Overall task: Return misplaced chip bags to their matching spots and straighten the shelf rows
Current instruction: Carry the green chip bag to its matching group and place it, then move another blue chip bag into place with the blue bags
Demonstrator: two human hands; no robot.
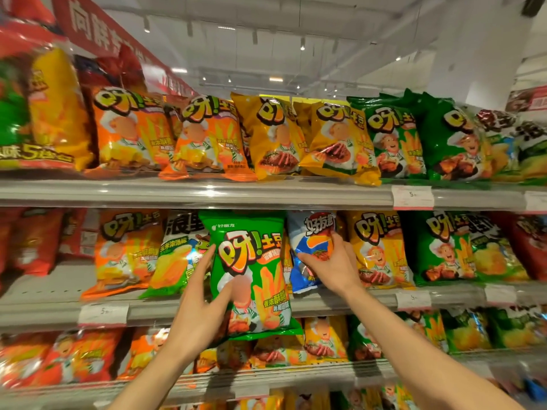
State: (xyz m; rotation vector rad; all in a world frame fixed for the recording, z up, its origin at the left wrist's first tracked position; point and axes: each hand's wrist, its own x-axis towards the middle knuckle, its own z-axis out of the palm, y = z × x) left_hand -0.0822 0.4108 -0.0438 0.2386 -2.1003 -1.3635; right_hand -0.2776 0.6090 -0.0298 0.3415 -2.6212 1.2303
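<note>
My left hand (204, 297) grips a green chip bag (251, 273) by its left edge, holding it upright in front of the middle shelf (177, 309). My right hand (328, 261) is closed on a blue and white chip bag (307, 232) that stands in the middle row between yellow bags. A light green and white bag (174, 255) stands just left of the held green bag, next to an orange bag (124, 253). Yellow bags (379, 250) and green bags (438, 250) fill the row to the right.
The top shelf (207, 190) carries orange, yellow and green bags in groups from left to right. The lower shelf (266, 377) holds red, orange, yellow and green bags. Price tags (413, 198) hang on the shelf rails. Red bags (35, 241) stand at the far left.
</note>
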